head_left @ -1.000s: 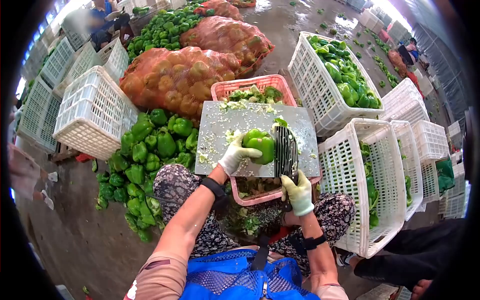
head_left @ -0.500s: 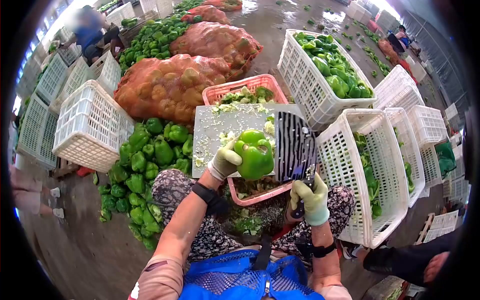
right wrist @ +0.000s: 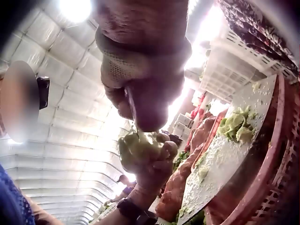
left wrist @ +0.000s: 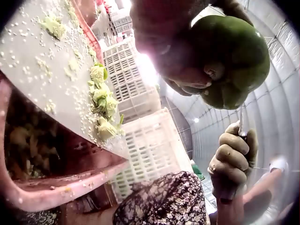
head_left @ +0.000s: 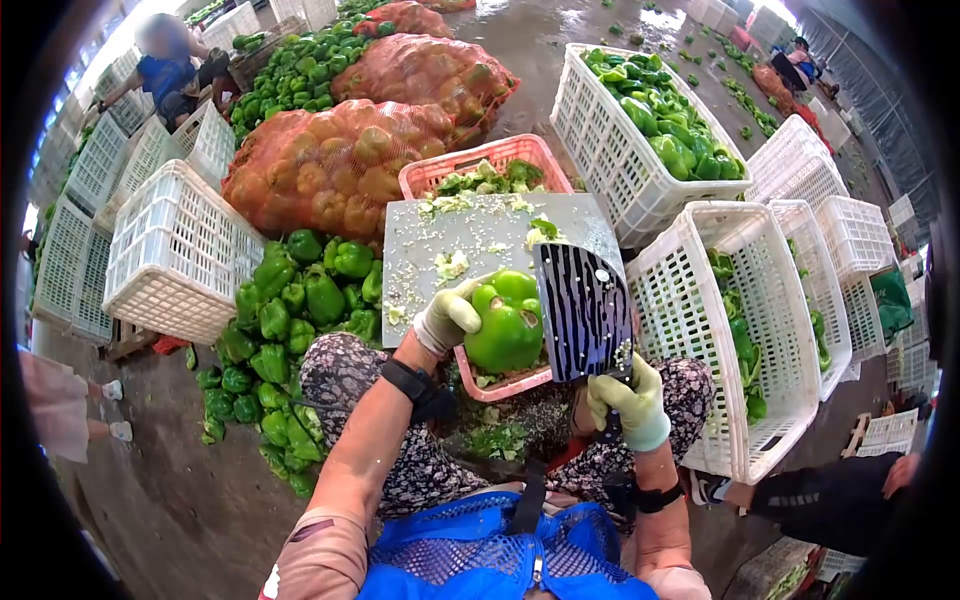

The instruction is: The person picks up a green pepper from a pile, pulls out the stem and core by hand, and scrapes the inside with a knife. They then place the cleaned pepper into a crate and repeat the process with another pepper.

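In a pale glove, my left hand (head_left: 447, 318) grips a green bell pepper (head_left: 505, 335) by its left side, held up over the near edge of the metal board (head_left: 420, 235). My right hand (head_left: 632, 405), also gloved, holds a broad-bladed knife (head_left: 585, 312) by its handle. Its blade stands close along the pepper's right side, with pale seeds stuck on it. From below, the left wrist view has the pepper (left wrist: 234, 56) above the right fist (left wrist: 229, 157). Seeds and pale core scraps (head_left: 452, 265) lie on the board.
Under the board sits a pink basket (head_left: 415, 180) with scraps. Whole peppers (head_left: 325, 295) are heaped at left, beside a white crate (head_left: 180, 250). Red mesh sacks (head_left: 340, 160) lie behind. At right stand a crate of peppers (head_left: 650, 190) and a tipped crate (head_left: 690, 300). Another person's leg (head_left: 830, 500) is at right.
The pepper has come up off the board toward me, and its lobed end has turned. The knife has moved nearer too, its blade now showing broadside beside the pepper.
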The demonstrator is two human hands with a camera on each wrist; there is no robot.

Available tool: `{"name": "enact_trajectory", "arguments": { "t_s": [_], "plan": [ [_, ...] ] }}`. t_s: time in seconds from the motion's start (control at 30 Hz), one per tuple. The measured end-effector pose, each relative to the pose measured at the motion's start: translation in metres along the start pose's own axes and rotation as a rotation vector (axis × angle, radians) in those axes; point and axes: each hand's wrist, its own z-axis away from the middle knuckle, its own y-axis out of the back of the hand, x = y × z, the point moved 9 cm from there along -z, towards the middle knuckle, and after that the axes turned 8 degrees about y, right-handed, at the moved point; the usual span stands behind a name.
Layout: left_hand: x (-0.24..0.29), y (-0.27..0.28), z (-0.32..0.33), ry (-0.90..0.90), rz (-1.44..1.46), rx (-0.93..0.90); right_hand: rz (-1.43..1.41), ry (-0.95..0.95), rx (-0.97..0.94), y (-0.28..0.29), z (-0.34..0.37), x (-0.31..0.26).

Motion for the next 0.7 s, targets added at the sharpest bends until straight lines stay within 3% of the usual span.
{"name": "enact_trajectory", "arguments": {
  "t_s": [0.17, 0.27, 0.47, 0.7],
  "plan": [
    [-0.012, -0.011, -0.001, 0.096, -0.03, -0.015, -0.017, -0.084, -0.023, 0.001, 0.003, 0.0],
    [-0.017, -0.007, 0.0, 0.092, -0.018, 0.065, 0.105, -0.081, -0.038, 0.0, 0.006, -0.01],
    [-0.012, -0.018, 0.002, 0.096, -0.144, 0.133, 0.224, -0.019, -0.064, 0.003, 0.012, -0.022],
    [-0.016, -0.025, 0.0, 0.119, -0.143, 0.06, 0.401, 0.043, -0.07, 0.006, 0.016, -0.031]
  ]
}}
